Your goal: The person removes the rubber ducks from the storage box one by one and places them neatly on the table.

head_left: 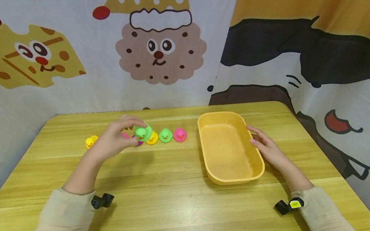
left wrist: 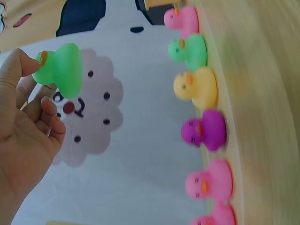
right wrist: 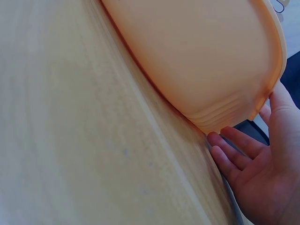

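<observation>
My left hand (head_left: 115, 137) pinches a green rubber duck (left wrist: 69, 70) between thumb and fingers, raised above the tabletop. Behind and below it runs a row of rubber ducks: a yellow duck (head_left: 91, 141) at the left end, pink ones partly hidden by the hand, a purple duck (left wrist: 206, 131), another yellow duck (head_left: 152, 138), a green duck (head_left: 165, 135) and a pink duck (head_left: 180, 134). My right hand (head_left: 269, 148) holds the right side of a yellow plastic basin (head_left: 204, 154), thumb at its rim and fingers against the outer wall.
The basin stands upright on the wooden table (head_left: 179, 210), right of the duck row, with its inside showing bare. A curtain (head_left: 98, 93) printed with cartoon figures hangs right behind the table's far edge.
</observation>
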